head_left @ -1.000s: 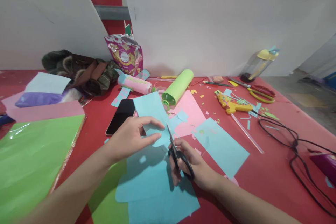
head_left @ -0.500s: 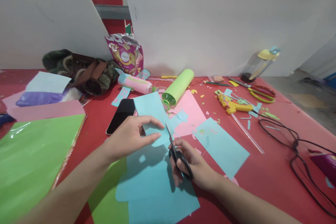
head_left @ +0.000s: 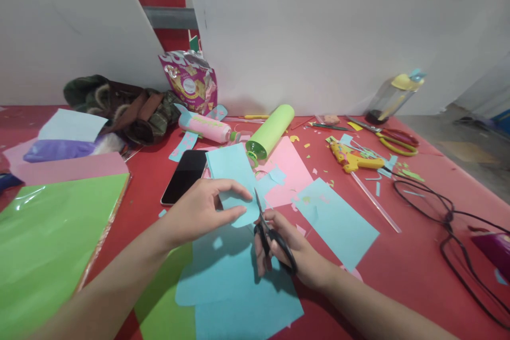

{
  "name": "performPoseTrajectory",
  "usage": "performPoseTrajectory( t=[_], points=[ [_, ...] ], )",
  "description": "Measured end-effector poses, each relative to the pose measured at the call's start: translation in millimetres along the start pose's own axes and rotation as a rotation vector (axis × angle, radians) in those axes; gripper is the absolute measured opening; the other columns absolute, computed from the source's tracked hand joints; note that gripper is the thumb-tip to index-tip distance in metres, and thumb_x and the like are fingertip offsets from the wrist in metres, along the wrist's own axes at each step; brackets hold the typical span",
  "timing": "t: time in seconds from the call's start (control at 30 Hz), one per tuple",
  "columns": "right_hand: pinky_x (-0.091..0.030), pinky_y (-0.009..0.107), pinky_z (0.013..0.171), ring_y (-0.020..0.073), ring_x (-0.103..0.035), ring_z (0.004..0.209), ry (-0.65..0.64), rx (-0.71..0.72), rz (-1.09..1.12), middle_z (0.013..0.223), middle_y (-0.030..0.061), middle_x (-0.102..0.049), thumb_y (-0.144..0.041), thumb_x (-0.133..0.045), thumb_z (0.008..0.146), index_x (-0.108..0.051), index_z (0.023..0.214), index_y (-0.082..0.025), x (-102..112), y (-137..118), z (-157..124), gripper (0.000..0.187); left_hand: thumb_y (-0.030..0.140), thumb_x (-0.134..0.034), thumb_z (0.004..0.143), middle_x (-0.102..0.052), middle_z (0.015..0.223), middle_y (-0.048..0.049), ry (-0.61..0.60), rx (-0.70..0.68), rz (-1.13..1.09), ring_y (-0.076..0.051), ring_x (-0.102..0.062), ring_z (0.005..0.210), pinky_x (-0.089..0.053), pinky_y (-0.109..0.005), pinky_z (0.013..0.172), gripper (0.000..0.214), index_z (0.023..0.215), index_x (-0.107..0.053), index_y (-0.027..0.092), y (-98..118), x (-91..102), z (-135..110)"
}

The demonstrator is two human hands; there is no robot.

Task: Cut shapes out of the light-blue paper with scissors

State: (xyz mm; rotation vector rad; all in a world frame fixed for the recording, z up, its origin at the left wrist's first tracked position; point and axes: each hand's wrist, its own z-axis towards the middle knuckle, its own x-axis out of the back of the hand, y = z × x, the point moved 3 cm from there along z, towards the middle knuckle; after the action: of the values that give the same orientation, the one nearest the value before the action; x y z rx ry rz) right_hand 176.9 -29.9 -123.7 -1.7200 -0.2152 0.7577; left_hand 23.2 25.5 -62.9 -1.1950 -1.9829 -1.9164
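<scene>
My left hand (head_left: pixel 213 204) pinches a light-blue paper strip (head_left: pixel 231 164) between thumb and fingers, above the table. The strip's near end is rounded. In my right hand (head_left: pixel 292 247) is a pair of black-handled scissors (head_left: pixel 273 236), the fingers through the handle loops. Its blades point up and away, at the strip's right edge; whether they touch the paper I cannot tell. Beneath both hands lie larger light-blue sheets (head_left: pixel 239 297) over a green sheet (head_left: pixel 165 297). A black phone (head_left: pixel 185 175) rests beside the strip on the left.
A green paper-wrapped bottle (head_left: pixel 273 130) and a pink one (head_left: pixel 207 126) lie beyond the hands. On the right are a yellow glue gun (head_left: pixel 354 160) with a black cord, another light-blue sheet (head_left: pixel 338 223) and large scissors (head_left: pixel 392 138). Green sheets (head_left: pixel 51 239) lie on the left.
The blue strip and my left hand have shifted slightly to the right and toward me. The scissors' handles are a little wider apart.
</scene>
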Motion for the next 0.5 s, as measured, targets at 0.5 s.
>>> performPoseTrajectory(
  t=[0.5],
  points=[
    [-0.037,0.026,0.053,0.0107,-0.054,0.055,0.102,0.018,-0.018,0.069,-0.0039,-0.048,-0.054,-0.051,0.074,-0.036,0.094,-0.022,3.0,1.6,-0.2,0.04,0.029,-0.051,0.07,-0.033,0.042,0.0085,0.192,0.044,-0.14,-0.006,-0.027,0.033,-0.02,-0.016,0.032,0.016,0.081,-0.055,0.019,-3.7,1.9,3.7]
  ],
)
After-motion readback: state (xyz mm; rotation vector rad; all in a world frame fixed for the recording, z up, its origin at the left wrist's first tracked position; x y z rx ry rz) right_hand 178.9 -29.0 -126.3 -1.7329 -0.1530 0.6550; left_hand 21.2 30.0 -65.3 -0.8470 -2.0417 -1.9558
